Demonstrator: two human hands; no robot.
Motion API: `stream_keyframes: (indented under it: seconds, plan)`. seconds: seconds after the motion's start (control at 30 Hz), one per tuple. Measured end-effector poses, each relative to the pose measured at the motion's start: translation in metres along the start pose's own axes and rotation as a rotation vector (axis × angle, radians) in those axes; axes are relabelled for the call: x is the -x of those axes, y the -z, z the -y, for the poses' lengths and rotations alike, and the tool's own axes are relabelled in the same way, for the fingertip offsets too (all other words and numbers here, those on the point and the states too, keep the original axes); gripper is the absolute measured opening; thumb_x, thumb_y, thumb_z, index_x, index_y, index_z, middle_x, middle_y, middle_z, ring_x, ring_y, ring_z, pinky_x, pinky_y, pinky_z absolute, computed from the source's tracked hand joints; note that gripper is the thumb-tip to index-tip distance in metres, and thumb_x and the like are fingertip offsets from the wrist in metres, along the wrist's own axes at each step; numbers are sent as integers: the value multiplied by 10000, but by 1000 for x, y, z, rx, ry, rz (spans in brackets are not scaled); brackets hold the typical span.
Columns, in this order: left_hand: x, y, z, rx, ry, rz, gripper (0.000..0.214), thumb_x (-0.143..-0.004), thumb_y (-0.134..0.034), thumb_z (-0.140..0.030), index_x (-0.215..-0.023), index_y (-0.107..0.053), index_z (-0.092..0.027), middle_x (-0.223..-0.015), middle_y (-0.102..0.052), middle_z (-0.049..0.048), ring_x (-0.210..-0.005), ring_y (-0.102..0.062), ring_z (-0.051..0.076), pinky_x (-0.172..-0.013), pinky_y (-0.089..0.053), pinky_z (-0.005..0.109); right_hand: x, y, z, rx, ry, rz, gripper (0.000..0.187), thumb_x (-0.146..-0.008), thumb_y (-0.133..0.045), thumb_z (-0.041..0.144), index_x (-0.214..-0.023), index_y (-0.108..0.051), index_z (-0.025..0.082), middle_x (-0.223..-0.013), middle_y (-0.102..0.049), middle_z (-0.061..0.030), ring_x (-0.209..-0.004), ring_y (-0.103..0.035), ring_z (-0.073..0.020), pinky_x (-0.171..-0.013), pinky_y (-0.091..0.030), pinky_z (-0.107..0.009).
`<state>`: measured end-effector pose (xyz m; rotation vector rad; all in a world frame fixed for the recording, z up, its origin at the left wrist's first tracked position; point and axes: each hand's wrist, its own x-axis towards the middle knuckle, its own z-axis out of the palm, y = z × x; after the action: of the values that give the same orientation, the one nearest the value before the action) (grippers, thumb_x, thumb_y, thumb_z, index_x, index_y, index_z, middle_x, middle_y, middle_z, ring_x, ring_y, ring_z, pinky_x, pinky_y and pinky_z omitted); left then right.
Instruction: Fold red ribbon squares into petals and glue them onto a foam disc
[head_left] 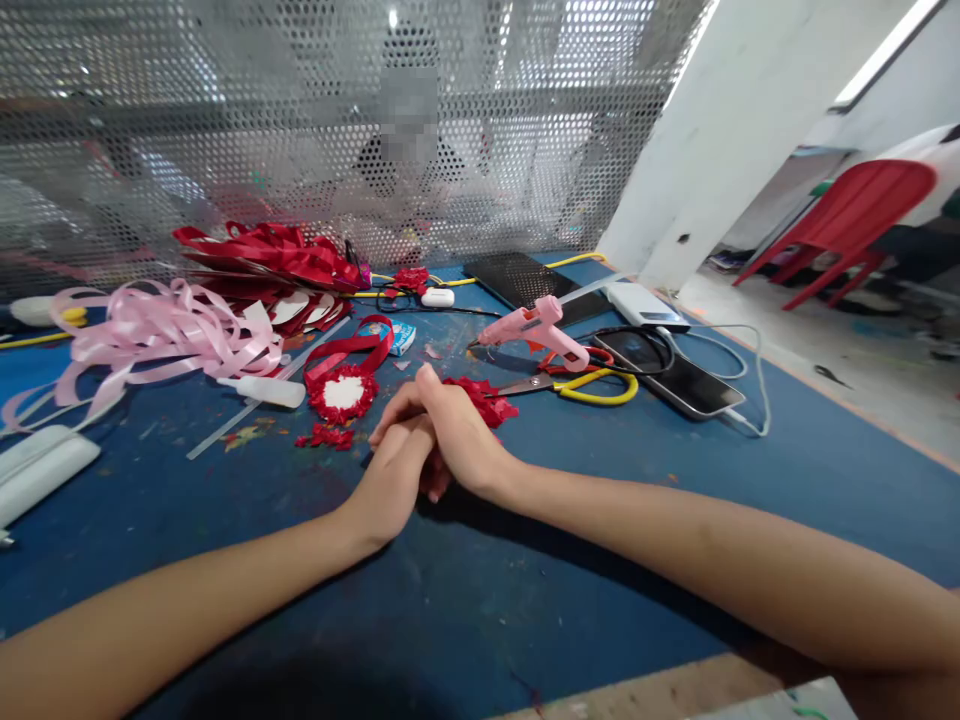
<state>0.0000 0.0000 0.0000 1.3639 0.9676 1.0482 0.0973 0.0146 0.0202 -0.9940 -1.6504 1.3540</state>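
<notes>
In the head view my left hand (396, 482) and my right hand (466, 432) are clasped together above the blue table. Their fingers are folded around each other, and any object between the palms would be hidden. Just behind my right hand lies crumpled red ribbon (491, 400), touched by the tip of yellow-handled scissors (600, 386). A pink glue gun (534, 328) lies beyond the scissors. Left of my hands is a red-ribbon rosette (345, 392) with a white centre and a ribbon loop. A small red ribbon piece (328, 437) sits below it.
At left are pink ribbon (172, 340), stacked red rosettes (277, 260), a white glue bottle (268, 390), a clear glue stick (225, 432) and a white device (45, 470). A phone (675, 375) on a cable and a power bank (641, 305) lie right. Perforated metal (315, 130) borders the back.
</notes>
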Motion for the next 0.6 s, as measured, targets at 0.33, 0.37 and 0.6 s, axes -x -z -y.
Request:
stream_keyframes:
  seconds: [0.33, 0.37, 0.6]
  plan:
    - [-9, 25, 0, -501, -517, 25, 313, -902, -395, -242, -653, -581, -203, -592, -551, 4, -627, -515, 162, -658, -384, 273, 28, 76, 13, 799, 547, -81, 435, -964, -336, 424, -736, -621, 188, -709, -647, -38, -670, -587, -146, -645, -451, -277]
    - [-13, 26, 0, -509, -544, -7, 303, -904, -388, -228, -677, -588, -205, -621, -562, 10, -665, -519, 170, -679, -384, 276, 31, 86, 7, 893, 549, -100, 378, -953, -390, 387, -730, -621, 188, -684, -644, -33, -641, -577, -144, -617, -437, -271]
    - [-25, 25, 3, -445, -375, -128, 250, -906, -434, -283, -759, -619, -203, -694, -575, 2, -698, -526, 167, -675, -388, 267, 41, 106, -38, 957, 542, -45, 162, -904, -522, 236, -886, -662, 155, -722, -690, -39, -628, -607, -129, -582, -428, -227]
